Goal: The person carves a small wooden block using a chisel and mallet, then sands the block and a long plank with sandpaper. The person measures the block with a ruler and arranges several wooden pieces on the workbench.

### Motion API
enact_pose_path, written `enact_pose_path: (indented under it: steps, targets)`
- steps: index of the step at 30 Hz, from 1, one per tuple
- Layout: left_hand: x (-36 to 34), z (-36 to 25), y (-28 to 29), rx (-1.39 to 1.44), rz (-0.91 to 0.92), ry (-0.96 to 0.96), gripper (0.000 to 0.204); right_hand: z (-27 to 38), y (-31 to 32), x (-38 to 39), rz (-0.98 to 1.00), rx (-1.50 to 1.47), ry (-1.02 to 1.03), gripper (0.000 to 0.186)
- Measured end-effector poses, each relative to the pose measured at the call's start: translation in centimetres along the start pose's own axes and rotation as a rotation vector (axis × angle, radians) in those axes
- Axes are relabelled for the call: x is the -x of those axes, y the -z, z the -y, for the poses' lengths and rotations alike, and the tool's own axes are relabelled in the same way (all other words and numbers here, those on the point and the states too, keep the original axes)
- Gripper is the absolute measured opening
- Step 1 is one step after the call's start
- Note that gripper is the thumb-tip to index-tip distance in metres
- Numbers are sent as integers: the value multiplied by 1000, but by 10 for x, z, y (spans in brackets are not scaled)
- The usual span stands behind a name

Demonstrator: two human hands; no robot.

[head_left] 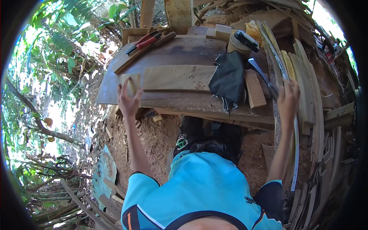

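My left hand (129,100) grips a small light wooden block (131,80) at the bench's left front, beside a flat board (176,76). My right hand (287,94) is closed around a long thin pale strip (295,153) at the bench's right side. Just left of that hand lies a chisel (258,71) with a dark handle. A dark cloth (226,76) with frayed edges covers part of the board, beside a short wood block (254,90). Red-handled pliers (147,40) rest on a narrow wooden piece (130,59) at the back left.
The worn bench (180,50) carries a round wooden piece (237,46) with a dark object (247,40) on top. Planks (310,88) lean along the right. Wood scraps and a pale sheet (103,172) lie on the dirt ground. Foliage and branches fill the left.
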State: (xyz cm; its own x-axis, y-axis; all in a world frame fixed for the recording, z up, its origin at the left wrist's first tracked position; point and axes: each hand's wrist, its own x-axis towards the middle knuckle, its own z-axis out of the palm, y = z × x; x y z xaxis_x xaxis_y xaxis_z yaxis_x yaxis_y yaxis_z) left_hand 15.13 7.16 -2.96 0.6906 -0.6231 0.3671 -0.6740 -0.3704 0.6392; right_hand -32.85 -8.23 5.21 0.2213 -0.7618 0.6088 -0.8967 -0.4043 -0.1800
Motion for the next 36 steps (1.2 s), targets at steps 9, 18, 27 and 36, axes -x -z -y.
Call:
enact_pose_path:
  steps: [9,18,27,36]
  targets:
    - [-56,35,-6,-551,21,68,61,126,-167,-14,293,-63,57,47]
    - [-40,52,-8,-645,-199,-75,55,133,-177,-31,305,-685,146,27]
    - [83,-142,-70,371,457,-324,38,114,-124,-76,-127,-1036,-278,28]
    - [106,-140,-105,987,321,-137,22,86,-96,-87,-166,-1164,-318,28]
